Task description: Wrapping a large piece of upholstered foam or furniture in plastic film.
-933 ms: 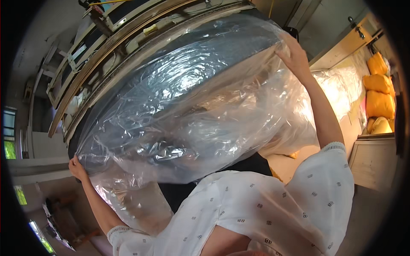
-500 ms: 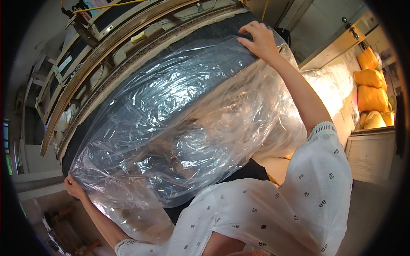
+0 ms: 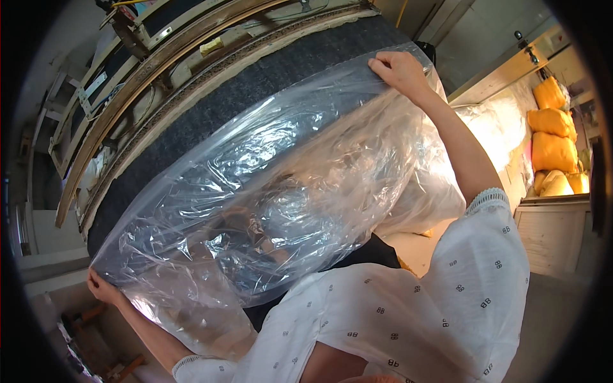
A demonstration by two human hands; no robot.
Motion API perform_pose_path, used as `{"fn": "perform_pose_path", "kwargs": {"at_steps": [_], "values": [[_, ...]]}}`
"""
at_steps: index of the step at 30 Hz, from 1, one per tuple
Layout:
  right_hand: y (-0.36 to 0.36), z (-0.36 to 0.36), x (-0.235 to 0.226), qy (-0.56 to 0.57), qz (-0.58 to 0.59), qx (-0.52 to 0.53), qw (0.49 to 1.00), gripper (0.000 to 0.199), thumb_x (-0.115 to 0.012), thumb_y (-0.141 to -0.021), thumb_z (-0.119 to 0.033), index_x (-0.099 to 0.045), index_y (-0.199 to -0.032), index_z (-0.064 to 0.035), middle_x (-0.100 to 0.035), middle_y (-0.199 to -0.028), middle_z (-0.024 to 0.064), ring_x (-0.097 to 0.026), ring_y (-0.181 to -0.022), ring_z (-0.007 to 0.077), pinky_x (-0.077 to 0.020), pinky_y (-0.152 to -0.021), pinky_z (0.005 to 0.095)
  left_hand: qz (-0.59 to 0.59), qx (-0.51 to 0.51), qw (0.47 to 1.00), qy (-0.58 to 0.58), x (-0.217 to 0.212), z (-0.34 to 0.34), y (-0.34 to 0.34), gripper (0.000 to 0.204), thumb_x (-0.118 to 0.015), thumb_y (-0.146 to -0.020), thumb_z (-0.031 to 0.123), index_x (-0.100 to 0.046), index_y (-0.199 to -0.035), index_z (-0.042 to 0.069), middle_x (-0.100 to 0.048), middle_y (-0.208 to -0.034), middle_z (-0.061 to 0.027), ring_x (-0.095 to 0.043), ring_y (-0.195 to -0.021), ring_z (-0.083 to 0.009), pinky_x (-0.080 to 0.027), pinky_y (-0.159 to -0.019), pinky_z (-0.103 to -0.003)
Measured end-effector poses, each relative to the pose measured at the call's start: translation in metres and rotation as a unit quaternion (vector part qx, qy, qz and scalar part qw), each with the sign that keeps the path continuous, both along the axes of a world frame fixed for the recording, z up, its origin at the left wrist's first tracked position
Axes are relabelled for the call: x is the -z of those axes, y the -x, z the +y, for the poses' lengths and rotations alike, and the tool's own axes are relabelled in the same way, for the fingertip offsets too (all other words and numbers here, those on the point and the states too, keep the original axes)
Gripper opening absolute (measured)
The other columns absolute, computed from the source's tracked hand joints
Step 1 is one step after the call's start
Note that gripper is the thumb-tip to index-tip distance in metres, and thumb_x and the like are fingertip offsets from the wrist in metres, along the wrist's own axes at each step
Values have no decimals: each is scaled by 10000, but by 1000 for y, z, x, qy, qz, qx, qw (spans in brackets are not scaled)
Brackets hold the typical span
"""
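Stretching a clear plastic bag [image 3: 268, 191] over a long dark fabric-covered panel [image 3: 211, 121] in the head view, left hand [image 3: 102, 288] pinching the bag's lower corner, right hand [image 3: 399, 71] clenched on its upper edge. Judged partly done: plastic drawn across the panel's near face, far side beside the wooden frames [image 3: 147, 57] uncovered. Long axis slanting from lower left to upper right, bag lying along it.

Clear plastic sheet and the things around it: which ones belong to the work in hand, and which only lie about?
In use:
left hand
right hand
clear plastic sheet
dark panel under it

Lying about:
yellow sacks
wooden frames
wooden cabinet
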State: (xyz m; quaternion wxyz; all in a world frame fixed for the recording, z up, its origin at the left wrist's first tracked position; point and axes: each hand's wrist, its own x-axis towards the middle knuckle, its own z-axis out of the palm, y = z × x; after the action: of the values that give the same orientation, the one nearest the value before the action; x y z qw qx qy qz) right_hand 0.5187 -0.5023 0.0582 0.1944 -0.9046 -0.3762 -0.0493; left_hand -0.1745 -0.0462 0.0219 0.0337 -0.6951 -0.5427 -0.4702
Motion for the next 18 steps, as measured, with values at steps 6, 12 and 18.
{"fn": "perform_pose_path", "kwargs": {"at_steps": [6, 12, 18], "values": [[-25, 7, 9, 17, 33, -10, 999, 287, -565, -767, -367, -602, -771, -82, -584, -669, 98, -569, -678, 281, -434, -600, 375, -81, 5, 993, 89, -34, -41, 71, 325, -561, -888, 294, -626, -1054, 22, -624, -958, -30, -529, -785, -136, -415, -694, -245], [-37, 12, 17, -96, 130, -148, 976, 183, -628, -759, -225, -600, -869, -81, -547, -744, 39, -547, -727, 190, -429, -676, 310, -91, -14, 970, 224, -27, -91, 127, 307, -562, -888, 322, -616, -1070, 81, -587, -963, 7, -506, -847, -98, -400, -702, -222], [-70, 41, -25, -356, 218, -208, 885, 221, -539, -885, -216, -586, -1020, -48, -598, -1013, 32, -533, -952, 124, -391, -861, 246, -366, 119, 908, 167, -35, -80, 79, 291, -482, -929, 243, -485, -1167, 75, -504, -1142, -50, -483, -1043, -178, -400, -891, -348]]}}
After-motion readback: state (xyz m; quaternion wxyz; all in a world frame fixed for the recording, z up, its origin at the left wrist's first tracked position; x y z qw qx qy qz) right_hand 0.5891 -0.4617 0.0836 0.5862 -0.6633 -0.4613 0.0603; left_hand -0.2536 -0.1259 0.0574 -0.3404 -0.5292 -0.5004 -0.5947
